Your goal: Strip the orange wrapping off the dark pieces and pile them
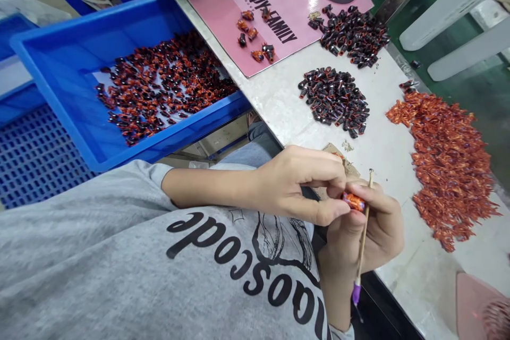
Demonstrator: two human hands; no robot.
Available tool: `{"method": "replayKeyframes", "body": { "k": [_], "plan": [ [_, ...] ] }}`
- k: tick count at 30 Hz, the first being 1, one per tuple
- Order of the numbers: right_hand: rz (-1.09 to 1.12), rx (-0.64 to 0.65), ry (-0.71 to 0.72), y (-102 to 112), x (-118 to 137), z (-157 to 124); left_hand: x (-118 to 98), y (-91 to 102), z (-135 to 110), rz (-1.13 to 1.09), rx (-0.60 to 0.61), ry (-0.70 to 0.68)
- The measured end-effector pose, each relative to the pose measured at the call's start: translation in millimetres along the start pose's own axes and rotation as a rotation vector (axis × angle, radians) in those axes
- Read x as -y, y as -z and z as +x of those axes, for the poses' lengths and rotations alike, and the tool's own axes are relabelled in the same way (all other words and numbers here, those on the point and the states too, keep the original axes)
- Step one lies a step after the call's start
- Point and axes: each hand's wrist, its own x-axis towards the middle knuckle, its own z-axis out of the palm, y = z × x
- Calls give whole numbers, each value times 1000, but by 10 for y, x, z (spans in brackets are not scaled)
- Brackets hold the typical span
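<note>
Between your two hands, just above the near edge of the tabletop (392, 162), sits the small orange piece (354, 201), pinched from both sides. Your left hand (305, 183) has its thumb and fingertips closed on the piece's left end, with no gap to spare. Your right hand (380, 223) meets it from the other side, thumb below and fingers above, and also has a thin stick (362, 247) tucked in its fingers. Neither hand is clearly nearer; both touch the piece. What shows of it lies roughly crosswise, from one hand toward the other, while the stick runs along its right-hand end, nearly square to it, purple part toward you.

Farther out, the near dark heap (337, 98) lies ahead of your left hand, the far dark heap (354, 34) beyond that, and the orange heap (454, 170) ahead of your right. Past your left forearm is the blue tub (99, 42) of mixed orange-and-dark pieces.

Your fingertips cover both ends of the piece, so its full length and true long axis are hard to judge. You can't tell whether the stick touches it. The stick's lower tip is blurred, your left hand hides part of a brown scrap (350, 168), and the pink tray (470, 297) is cut off at the corner.
</note>
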Motion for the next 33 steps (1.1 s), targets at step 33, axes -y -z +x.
{"method": "replayKeyframes", "body": {
  "k": [33],
  "plan": [
    [102,-188,-89,525,-326,-87,201,-457,398,-110,139,100]
  ]
}}
